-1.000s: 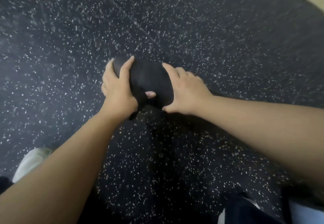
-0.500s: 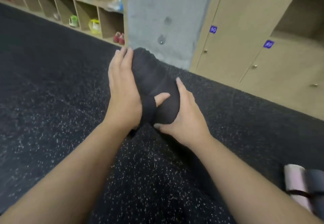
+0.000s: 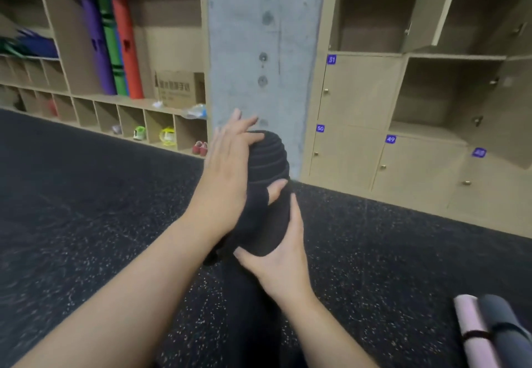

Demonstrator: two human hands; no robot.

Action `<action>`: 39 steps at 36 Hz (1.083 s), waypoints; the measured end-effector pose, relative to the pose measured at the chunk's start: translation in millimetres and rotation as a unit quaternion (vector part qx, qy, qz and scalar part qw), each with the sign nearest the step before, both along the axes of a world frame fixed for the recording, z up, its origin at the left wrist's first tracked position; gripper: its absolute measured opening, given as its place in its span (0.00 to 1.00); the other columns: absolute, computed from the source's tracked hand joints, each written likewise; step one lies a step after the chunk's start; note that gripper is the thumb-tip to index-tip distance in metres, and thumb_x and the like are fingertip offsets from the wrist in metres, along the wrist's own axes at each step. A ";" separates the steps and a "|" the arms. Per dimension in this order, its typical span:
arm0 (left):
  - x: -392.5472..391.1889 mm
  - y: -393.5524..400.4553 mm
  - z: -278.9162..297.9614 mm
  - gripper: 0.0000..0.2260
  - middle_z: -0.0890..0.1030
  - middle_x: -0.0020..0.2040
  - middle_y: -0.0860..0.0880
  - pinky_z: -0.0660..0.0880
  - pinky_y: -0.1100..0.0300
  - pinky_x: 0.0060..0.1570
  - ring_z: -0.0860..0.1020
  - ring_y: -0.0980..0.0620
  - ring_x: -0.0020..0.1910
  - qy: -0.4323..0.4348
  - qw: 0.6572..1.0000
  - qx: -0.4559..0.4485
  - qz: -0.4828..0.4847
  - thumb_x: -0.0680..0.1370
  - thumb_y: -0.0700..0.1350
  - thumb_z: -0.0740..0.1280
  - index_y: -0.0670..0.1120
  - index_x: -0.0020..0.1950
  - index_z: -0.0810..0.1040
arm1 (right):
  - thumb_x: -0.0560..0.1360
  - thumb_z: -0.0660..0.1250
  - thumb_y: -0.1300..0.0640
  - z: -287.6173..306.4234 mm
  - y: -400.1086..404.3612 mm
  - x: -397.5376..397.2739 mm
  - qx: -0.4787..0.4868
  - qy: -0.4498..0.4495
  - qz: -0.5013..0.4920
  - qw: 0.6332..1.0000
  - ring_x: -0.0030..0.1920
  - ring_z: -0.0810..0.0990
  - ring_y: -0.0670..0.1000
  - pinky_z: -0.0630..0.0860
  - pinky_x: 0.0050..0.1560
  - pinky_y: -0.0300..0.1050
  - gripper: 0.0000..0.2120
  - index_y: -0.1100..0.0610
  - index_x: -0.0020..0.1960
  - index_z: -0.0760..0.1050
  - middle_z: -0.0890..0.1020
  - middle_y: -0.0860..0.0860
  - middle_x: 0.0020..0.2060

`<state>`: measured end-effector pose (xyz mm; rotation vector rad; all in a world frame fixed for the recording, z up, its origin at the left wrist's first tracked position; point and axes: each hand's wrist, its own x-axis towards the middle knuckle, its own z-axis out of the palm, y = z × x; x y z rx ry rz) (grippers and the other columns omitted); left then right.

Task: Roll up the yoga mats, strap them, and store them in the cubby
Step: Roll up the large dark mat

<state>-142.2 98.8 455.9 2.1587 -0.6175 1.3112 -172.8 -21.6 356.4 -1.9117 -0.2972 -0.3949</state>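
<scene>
Both hands hold black mat (image 3: 267, 194) off floor, right hand (image 3: 276, 255) cupping its near end, left hand (image 3: 227, 171) flat along its side; rolled, strapped; next carry to cubby (image 3: 95, 36).

**Readable labels: locker numbers and box print**

Small blue tags with white digits sit on the beige locker doors right of the concrete pillar. Tag "51" (image 3: 331, 59) is at the top left corner of an upper door. Tag "50" (image 3: 320, 128) is on the door below it. Tag "49" (image 3: 390, 139) is on the next door to the right. A fourth blue tag (image 3: 479, 152) further right is too blurred to read. The cardboard box (image 3: 180, 88) on the shelf carries dark printed characters, not legible.
</scene>
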 end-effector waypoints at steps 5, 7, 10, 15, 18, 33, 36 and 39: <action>-39.7 5.0 10.6 0.30 0.73 0.61 0.53 0.68 0.57 0.64 0.71 0.54 0.63 0.128 0.991 -0.017 0.016 0.67 0.53 0.74 0.47 0.66 0.71 | 0.60 0.80 0.46 -3.4 4.3 -14.1 -0.014 0.014 0.005 1.000 0.69 0.60 0.38 0.66 0.66 0.40 0.61 0.37 0.76 0.39 0.54 0.36 0.72; -48.5 6.6 12.6 0.29 0.73 0.59 0.54 0.65 0.62 0.60 0.71 0.53 0.61 0.135 0.991 -0.002 0.020 0.69 0.52 0.74 0.49 0.68 0.70 | 0.60 0.80 0.47 -3.0 2.5 -17.5 -0.020 0.018 0.013 1.000 0.70 0.62 0.41 0.69 0.66 0.44 0.60 0.37 0.76 0.39 0.54 0.36 0.72; -50.4 11.6 9.8 0.30 0.75 0.61 0.50 0.65 0.60 0.62 0.71 0.49 0.62 0.114 0.991 0.071 0.011 0.72 0.59 0.64 0.53 0.73 0.68 | 0.60 0.80 0.49 -5.3 -0.1 -19.4 -0.014 0.014 0.031 0.999 0.66 0.62 0.36 0.70 0.63 0.41 0.58 0.31 0.72 0.40 0.54 0.33 0.68; -56.5 12.3 4.3 0.28 0.70 0.70 0.50 0.58 0.61 0.65 0.64 0.51 0.68 0.104 0.991 0.081 0.021 0.72 0.60 0.60 0.52 0.71 0.72 | 0.57 0.79 0.45 -12.2 1.2 -20.6 0.021 0.017 0.037 0.999 0.67 0.61 0.32 0.67 0.64 0.39 0.56 0.25 0.68 0.41 0.56 0.36 0.74; -54.9 12.7 4.9 0.26 0.72 0.68 0.53 0.58 0.64 0.65 0.66 0.52 0.68 0.107 0.991 0.076 0.010 0.72 0.60 0.60 0.52 0.69 0.74 | 0.57 0.80 0.44 -15.3 0.5 -23.3 0.030 0.012 0.026 0.999 0.67 0.62 0.33 0.68 0.64 0.39 0.58 0.20 0.64 0.38 0.57 0.35 0.73; -60.3 -19.7 -19.6 0.13 0.74 0.61 0.64 0.58 0.63 0.69 0.66 0.57 0.70 0.190 0.975 -0.032 -0.111 0.78 0.45 0.69 0.62 0.58 0.78 | 0.56 0.80 0.42 -28.5 -23.4 -26.6 0.121 0.002 0.026 0.992 0.70 0.67 0.38 0.70 0.66 0.42 0.55 0.33 0.73 0.49 0.61 0.43 0.74; -60.7 -17.8 -26.0 0.14 0.74 0.61 0.65 0.58 0.63 0.70 0.65 0.59 0.70 0.220 0.967 -0.035 -0.122 0.78 0.44 0.68 0.64 0.56 0.77 | 0.56 0.78 0.38 -27.3 -24.1 -28.6 0.111 0.001 0.018 0.994 0.70 0.66 0.39 0.68 0.68 0.42 0.52 0.27 0.69 0.48 0.60 0.41 0.74; -62.7 -15.0 -21.8 0.12 0.75 0.64 0.63 0.57 0.60 0.72 0.64 0.60 0.71 0.252 0.959 -0.018 -0.130 0.77 0.47 0.68 0.63 0.57 0.78 | 0.56 0.79 0.39 -25.5 -26.3 -29.4 0.101 0.018 0.015 0.995 0.71 0.65 0.39 0.69 0.68 0.44 0.55 0.31 0.72 0.49 0.61 0.42 0.74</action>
